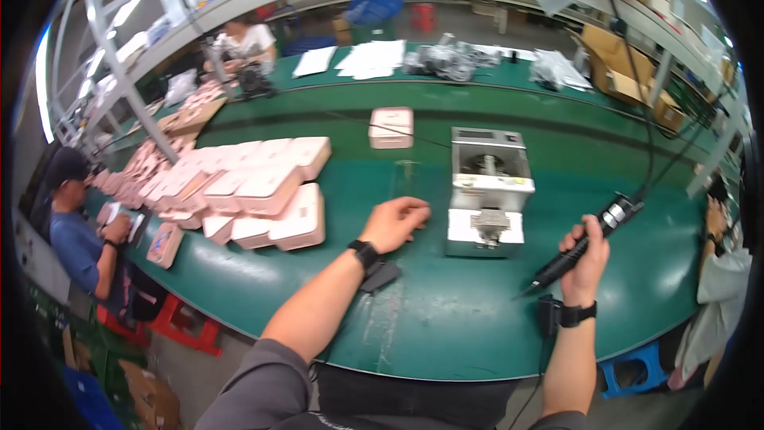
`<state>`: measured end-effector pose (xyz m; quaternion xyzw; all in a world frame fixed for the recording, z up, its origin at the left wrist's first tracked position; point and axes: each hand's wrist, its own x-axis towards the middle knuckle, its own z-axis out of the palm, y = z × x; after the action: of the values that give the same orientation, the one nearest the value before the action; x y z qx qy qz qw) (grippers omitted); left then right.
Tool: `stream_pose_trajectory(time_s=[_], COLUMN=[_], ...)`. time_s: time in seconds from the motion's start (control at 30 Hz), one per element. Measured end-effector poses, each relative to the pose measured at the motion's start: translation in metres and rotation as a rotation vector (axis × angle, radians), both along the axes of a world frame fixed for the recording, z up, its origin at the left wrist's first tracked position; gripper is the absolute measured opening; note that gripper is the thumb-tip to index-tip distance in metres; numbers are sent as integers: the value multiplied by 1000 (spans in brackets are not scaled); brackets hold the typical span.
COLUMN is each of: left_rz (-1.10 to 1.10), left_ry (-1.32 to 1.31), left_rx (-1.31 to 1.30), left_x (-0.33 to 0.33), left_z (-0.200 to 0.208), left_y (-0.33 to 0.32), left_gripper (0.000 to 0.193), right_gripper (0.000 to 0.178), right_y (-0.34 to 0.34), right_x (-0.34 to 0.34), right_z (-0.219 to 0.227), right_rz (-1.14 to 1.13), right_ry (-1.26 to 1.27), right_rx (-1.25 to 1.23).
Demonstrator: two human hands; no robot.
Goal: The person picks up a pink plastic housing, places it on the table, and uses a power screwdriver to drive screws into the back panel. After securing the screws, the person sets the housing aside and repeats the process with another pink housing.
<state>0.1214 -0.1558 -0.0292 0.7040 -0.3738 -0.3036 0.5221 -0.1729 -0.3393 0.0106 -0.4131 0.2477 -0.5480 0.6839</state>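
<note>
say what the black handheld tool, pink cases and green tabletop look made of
Black handheld tool: probably plastic, given its dark, slightly shiny body.
Pink cases: likely moulded plastic, satin, judging by rounded corners and even colour.
Green tabletop: perhaps vinyl or rubber sheeting, smooth, with soft light reflections.

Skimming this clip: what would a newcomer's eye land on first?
Probably the heap of pale pink cases on the green workbench, left of the left hand. Next, the black electric screwdriver in the right hand, its tip slanting down to the left. Between the hands, slightly farther back, stands a silver-grey machine, possibly a screw feeder.
</note>
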Motion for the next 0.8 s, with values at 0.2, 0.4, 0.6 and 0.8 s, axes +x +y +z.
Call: stream_pose_trajectory(time_s=[0.2,0.4,0.6,0.8], left_rz=[-23,24,40,49], left_ry=[-12,-30,-106,-145], left_rx=[-81,-108,-144,-116], left_x=[-7,-9,-16,-3], left_z=[1,-12,-6,-3], left_y=[-8,-1,9,29], left_gripper=[33,31,31,31], right_gripper=[20,20,20,18], right_y=[-9,-12,-11,8], right_x=[-11,-6,-7,14], right_z=[-1,-10,-9,-9], right_rz=[14,-16,-22,-49], right_ry=[-45,-26,-40,-58], right_rx=[-15,22,9,29])
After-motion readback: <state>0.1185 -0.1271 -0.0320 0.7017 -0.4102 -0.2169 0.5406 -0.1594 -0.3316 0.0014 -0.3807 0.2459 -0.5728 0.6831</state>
